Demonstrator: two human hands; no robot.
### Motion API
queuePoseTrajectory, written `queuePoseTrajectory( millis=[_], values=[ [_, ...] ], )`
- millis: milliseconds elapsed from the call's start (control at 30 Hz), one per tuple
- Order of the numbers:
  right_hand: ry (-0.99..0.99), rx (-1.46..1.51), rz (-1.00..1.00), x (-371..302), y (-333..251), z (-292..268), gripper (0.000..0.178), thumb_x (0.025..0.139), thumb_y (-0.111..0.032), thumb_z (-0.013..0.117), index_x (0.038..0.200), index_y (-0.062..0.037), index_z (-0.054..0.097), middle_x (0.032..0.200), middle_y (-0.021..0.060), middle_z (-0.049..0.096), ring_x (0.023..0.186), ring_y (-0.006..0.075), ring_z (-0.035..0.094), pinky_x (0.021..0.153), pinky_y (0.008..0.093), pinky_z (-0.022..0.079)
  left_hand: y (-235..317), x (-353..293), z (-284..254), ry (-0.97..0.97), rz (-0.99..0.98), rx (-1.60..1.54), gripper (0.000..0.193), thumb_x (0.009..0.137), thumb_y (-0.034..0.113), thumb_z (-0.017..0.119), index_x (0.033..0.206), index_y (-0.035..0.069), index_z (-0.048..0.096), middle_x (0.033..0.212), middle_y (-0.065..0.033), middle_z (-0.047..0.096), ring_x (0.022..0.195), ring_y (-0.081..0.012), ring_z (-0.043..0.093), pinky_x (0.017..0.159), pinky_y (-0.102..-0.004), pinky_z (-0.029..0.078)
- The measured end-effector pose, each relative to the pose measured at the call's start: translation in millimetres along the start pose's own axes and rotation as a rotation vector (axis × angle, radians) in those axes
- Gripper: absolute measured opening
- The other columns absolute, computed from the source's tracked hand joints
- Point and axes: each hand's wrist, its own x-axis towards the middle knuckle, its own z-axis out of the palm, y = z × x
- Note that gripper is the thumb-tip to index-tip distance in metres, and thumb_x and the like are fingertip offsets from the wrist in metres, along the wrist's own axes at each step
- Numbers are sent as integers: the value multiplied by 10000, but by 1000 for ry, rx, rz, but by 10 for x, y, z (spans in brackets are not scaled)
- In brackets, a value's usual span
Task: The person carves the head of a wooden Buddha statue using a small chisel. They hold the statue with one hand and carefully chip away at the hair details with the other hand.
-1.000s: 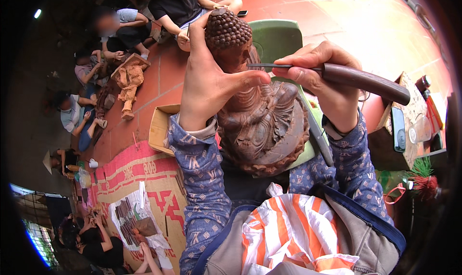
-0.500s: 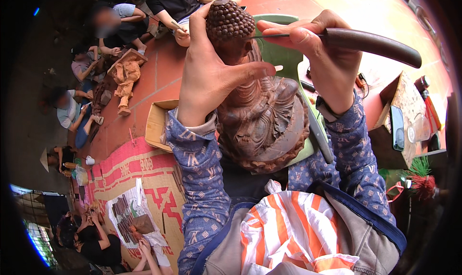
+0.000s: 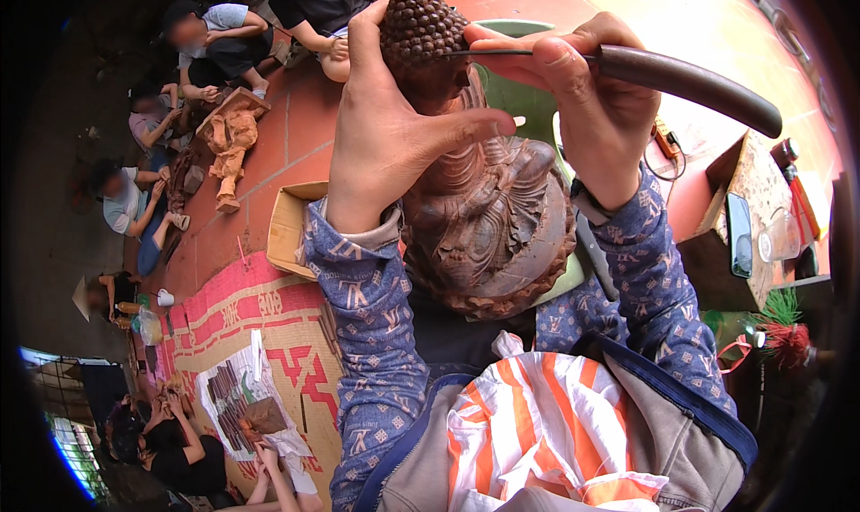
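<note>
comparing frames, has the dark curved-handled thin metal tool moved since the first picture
Yes: against the brown carved seated statue, the tool, in the right hand, has moved up, its tip going from near the lower face to the knobbed hair.

- The floor is laid with pale-jointed, red-orange tiles
- Strong light comes down at the upper right, bleaching the paving there almost to white
- A straw-coloured mat with pink-red bands and motifs lies spread out at the left
- A barred window glows at the lower left, close to the edge of the view
- Deep shadow fills the far left
- A boxy stand, speckled and pale on top, stands at the right
</note>
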Motion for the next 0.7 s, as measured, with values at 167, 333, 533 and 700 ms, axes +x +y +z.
queuePoseTrajectory(
  millis=[167, 333, 533, 700],
  values=[
    [14, 12, 3, -11, 13, 19, 117, 956, -62, 519, 915, 23, 450, 935, 263, 649, 970, 400, 646, 830, 445, 570, -22, 13, -9, 5, 35, -5, 982, 553, 202, 922, 1325, 42, 336, 1175, -75, 540, 1085, -171, 540, 956, -309, 452],
    [125, -1, -104, -55, -33, 186, 73, 872, 2, 638, 866, 53, 586, 879, 137, 652, 942, 274, 676, 834, 350, 551, -8, 25, -6, 6, 34, 94, 985, 530, 134, 916, 1318, 38, 333, 1166, -79, 539, 1076, -175, 541, 953, -312, 458],
    [195, -136, -140, -99, -26, 296, 65, 844, -1, 676, 856, 38, 624, 854, 117, 645, 904, 241, 686, 758, 287, 539, 55, 16, 31, 20, -5, 77, 984, 514, 26, 869, 1319, 32, 303, 1159, -95, 529, 1062, -189, 549, 950, -318, 465],
    [19, -300, -221, -49, -67, 207, 99, 893, 43, 578, 879, 41, 480, 866, 213, 648, 917, 373, 667, 815, 447, 575, 42, 20, 45, 26, 3, 73, 971, 511, 12, 872, 1305, 30, 313, 1147, -90, 532, 1044, -183, 557, 932, -311, 478]
  ],
)
